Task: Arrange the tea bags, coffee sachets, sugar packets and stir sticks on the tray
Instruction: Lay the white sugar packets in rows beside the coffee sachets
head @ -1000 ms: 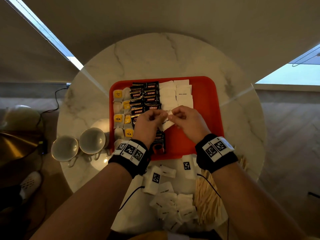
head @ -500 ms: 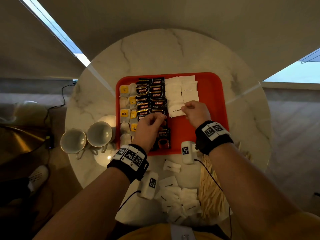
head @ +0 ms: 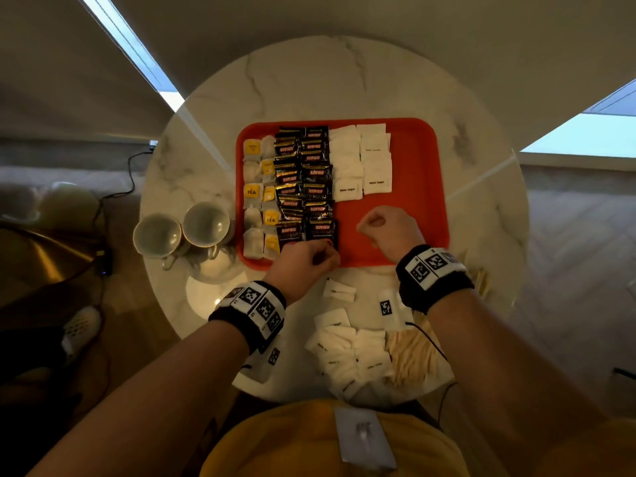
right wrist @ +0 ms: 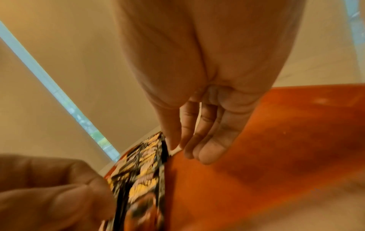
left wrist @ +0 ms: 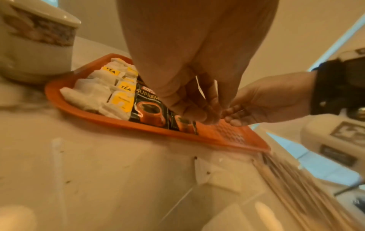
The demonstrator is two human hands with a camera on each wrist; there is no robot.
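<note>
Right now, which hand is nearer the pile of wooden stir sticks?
Right. The right hand is above the tray just beyond the pile of wooden stir sticks; the left hand is further left.

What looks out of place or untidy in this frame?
Nothing is spilled or damaged. The sugar packets and stir sticks off the tray lie in loose heaps on the table, unlike the neat columns on the tray.

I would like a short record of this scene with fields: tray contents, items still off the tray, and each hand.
tray contents: tea bags, coffee sachets, sugar packets
off tray: loose sugar packets, stir sticks
left hand: fingers curled, at the tray's near edge; contents unclear
right hand: over bare tray, holds nothing visible
beside tray: two cups
</note>
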